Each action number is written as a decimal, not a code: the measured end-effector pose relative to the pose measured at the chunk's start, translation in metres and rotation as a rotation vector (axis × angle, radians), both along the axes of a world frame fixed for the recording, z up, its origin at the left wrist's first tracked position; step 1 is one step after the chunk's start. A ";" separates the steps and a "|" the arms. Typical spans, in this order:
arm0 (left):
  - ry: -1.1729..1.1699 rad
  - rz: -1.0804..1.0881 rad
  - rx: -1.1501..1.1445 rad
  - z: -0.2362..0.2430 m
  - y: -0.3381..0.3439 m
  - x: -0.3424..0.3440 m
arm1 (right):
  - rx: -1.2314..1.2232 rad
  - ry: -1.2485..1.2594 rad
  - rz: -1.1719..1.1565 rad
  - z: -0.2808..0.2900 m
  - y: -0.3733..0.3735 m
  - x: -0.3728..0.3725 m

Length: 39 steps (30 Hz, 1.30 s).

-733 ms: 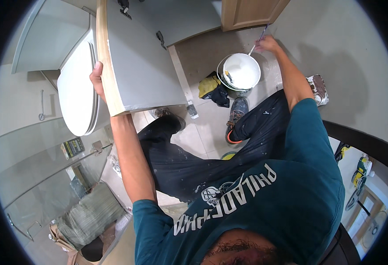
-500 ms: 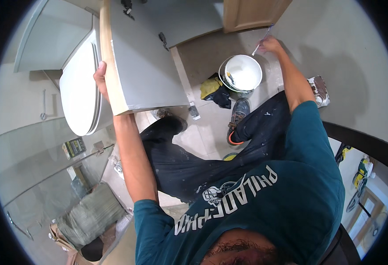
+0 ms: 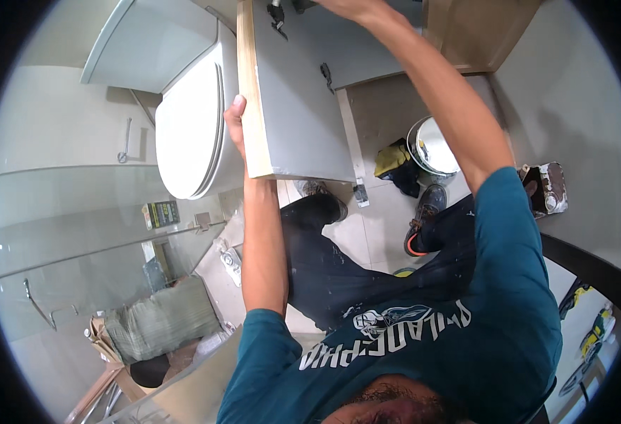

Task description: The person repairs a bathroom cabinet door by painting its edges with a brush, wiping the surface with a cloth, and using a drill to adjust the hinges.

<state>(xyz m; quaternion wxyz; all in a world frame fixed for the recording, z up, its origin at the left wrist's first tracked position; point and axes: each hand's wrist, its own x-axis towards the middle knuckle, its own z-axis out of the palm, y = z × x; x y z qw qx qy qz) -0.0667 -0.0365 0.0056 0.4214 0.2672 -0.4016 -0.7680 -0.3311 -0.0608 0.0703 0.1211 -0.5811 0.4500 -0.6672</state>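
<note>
The left hand (image 3: 236,124) gripped the bare wooden edge of a grey cabinet door (image 3: 293,106), fingers wrapped round it. The right hand (image 3: 349,7) reached to the door's top, mostly cut off by the frame; its grip could not be told. The door stood upright just beside a white toilet (image 3: 190,134). A paint bucket (image 3: 434,145) sat on the floor (image 3: 381,226), near the person's shoes.

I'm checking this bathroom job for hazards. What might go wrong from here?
The grey wood-edged cabinet door is steadied only by the left hand at its edge, close beside the white toilet; it may swing and pinch fingers. The white paint bucket stands by the feet and might be kicked.
</note>
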 end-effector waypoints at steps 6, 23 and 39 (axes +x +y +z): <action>-0.018 0.020 0.010 -0.001 0.000 0.007 | -0.094 0.169 -0.160 0.003 -0.032 0.020; -0.032 0.033 -0.024 -0.004 -0.002 0.007 | -0.130 0.287 -0.236 0.000 -0.051 0.028; 0.022 0.011 -0.018 -0.001 0.000 0.006 | -0.127 0.233 -0.238 -0.005 -0.049 0.026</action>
